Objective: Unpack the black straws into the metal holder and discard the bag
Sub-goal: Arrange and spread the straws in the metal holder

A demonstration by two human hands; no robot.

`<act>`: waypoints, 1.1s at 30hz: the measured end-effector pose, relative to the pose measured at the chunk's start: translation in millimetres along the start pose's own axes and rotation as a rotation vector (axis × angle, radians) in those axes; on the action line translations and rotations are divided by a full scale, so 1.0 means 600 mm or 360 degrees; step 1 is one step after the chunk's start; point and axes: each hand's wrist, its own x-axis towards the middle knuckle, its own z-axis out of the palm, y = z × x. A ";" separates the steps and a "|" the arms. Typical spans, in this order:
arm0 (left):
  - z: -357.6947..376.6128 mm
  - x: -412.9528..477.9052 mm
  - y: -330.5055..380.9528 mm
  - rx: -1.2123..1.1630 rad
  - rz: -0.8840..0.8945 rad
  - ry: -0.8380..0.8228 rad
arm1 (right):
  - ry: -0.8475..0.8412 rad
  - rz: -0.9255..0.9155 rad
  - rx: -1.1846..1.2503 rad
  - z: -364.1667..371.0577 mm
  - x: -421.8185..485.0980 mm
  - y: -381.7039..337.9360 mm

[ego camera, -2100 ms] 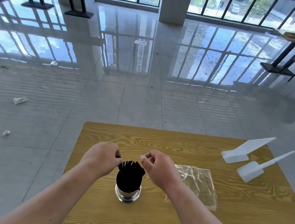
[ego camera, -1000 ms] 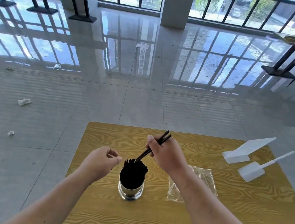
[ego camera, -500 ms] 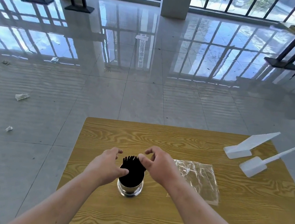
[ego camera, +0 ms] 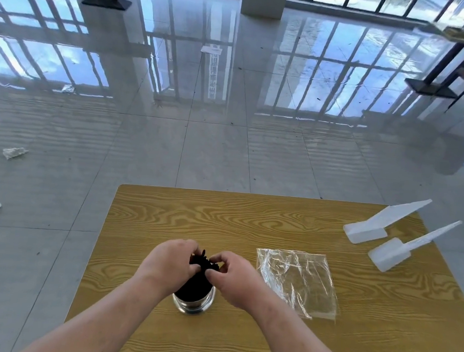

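Together, both hands on the straws

My forearms met over the one metal holder (ego camera: 194,304) near the table's (ego camera: 221,217) front edge. My left hand (ego camera: 171,263) curled its fingers over the black straws (ego camera: 203,263) standing in it; my right hand (ego camera: 233,279) pinched their tops with thumb and fingertips. They made one bundle, too dense to count. One bag (ego camera: 297,280) lay flat beside it, and two white scoops (ego camera: 380,225) lay far right.

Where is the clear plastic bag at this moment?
In the head view, the plastic bag lies flat on the table, right of the metal holder and the right hand.
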 end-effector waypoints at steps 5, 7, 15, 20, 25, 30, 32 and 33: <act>-0.022 -0.009 -0.002 0.0081 0.0053 0.0107 | 0.0091 -0.0051 0.0035 -0.018 -0.012 -0.006; -0.037 -0.013 -0.001 0.0087 0.0066 0.0142 | 0.0138 -0.0085 0.0032 -0.025 -0.019 -0.011; -0.141 -0.033 0.024 0.0084 0.0121 0.0327 | 0.0416 -0.0225 0.0227 -0.045 -0.044 -0.048; -0.242 -0.054 0.028 -0.0274 0.0008 0.0627 | 0.0663 -0.0225 0.0331 -0.057 -0.048 -0.075; -0.273 -0.068 0.003 -0.1034 -0.0078 0.0967 | 0.0577 -0.0234 0.0353 -0.056 -0.044 -0.088; -0.207 -0.065 -0.019 -0.1954 -0.0305 0.0667 | -0.0290 -0.0231 0.0728 -0.043 -0.056 -0.126; -0.169 -0.066 -0.025 -0.2041 -0.0390 0.0527 | -0.0370 -0.0198 0.1165 -0.045 -0.058 -0.144; -0.151 -0.067 -0.028 -0.2039 -0.0416 0.0461 | -0.0338 -0.0160 0.1400 -0.049 -0.058 -0.151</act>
